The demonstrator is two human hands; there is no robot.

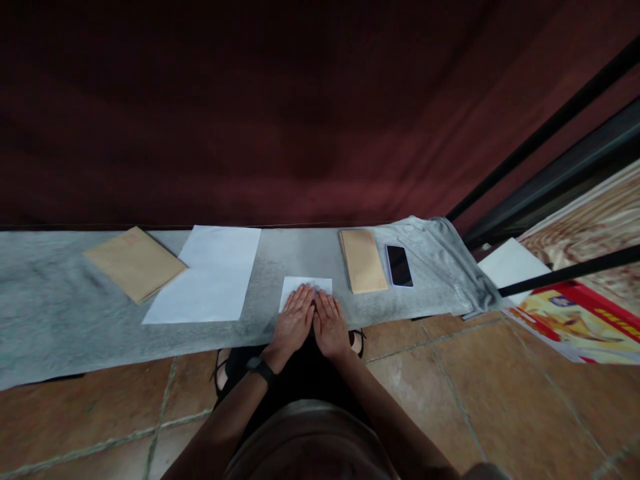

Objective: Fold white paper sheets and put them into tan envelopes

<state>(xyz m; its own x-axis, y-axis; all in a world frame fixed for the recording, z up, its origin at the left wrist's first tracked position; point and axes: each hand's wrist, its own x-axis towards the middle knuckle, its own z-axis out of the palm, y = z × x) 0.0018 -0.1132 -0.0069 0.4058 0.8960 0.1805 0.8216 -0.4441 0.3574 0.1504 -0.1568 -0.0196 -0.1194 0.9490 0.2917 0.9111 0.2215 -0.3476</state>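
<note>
A small folded-looking white sheet of paper (300, 281) lies at the front of the cloth-covered table, straight before me. My left hand (295, 317) rests flat on its left part, fingers stretched out and pointing away from me. Beside it, my right hand (329, 323) lies on the right part of the same paper, also with straight fingers. The two hands almost touch, and together they hide the near half of the paper. To the left are larger white sheets (215, 280), and to the right a stack of brown envelopes (367, 263).
More brown envelopes (135, 263) overlap the large sheets' left edge. A phone (399, 267) lies right of the envelope stack. Grey cloth (290, 250) covers the long narrow table, with a dark red curtain (300, 133) behind. Black bars (550, 127) and a colourful box (585, 320) stand at right.
</note>
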